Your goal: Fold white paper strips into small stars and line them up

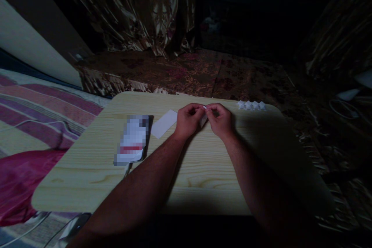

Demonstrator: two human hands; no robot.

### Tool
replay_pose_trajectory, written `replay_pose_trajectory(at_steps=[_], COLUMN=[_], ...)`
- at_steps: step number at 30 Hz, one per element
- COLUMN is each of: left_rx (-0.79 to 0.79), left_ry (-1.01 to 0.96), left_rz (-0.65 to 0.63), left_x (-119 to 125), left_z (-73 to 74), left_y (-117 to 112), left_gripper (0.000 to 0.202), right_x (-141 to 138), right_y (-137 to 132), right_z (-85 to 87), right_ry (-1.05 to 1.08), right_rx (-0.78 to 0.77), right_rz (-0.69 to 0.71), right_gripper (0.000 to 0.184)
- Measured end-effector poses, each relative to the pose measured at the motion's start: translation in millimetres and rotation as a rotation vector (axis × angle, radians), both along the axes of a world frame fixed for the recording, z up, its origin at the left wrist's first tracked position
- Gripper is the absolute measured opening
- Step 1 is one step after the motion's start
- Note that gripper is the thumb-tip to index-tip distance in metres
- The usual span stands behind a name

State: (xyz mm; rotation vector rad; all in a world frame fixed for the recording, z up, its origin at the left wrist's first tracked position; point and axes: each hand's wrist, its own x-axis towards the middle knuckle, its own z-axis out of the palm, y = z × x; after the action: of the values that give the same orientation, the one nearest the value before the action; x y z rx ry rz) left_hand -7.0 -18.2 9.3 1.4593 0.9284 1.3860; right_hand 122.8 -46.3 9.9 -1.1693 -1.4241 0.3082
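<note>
My left hand (188, 123) and my right hand (220, 122) meet above the middle of a pale wooden table (200, 166). Fingertips and thumbs of both pinch a small white paper strip (204, 119), whose tail hangs down between the hands. Its upper end, at the fingertips, looks folded, but the fingers cover most of it. Left of my left hand lies a flat white sheet of paper (163, 124). Several small white paper stars (251, 105) stand in a row near the far right edge of the table.
A phone (132, 139), partly pixelated, lies on the left of the table with a cable (127, 169) attached. A striped bedspread (35, 112) and a pink bag (29, 182) are at the left. Behind hangs a patterned curtain (157, 11); the right side is dark.
</note>
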Motion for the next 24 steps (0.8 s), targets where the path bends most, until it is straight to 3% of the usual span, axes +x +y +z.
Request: replay_pose_trajectory(at_steps=[9,24], left_rx=[-0.125,-0.253], left_ry=[-0.099,-0.205], left_rz=[-0.070,-0.029], left_x=[-1.7,-2.7], left_z=[-0.8,-0.9], left_y=[3.6,6.4], left_gripper=[0.024,0.027], right_x=[1.3,-1.6], right_y=[2.3,5.7], right_z=[-3.5,-5.2], right_ry=[0.105,0.355], right_rx=[-0.078,-0.244], right_rz=[0.070,0.077], right_gripper=[0.014,0.015])
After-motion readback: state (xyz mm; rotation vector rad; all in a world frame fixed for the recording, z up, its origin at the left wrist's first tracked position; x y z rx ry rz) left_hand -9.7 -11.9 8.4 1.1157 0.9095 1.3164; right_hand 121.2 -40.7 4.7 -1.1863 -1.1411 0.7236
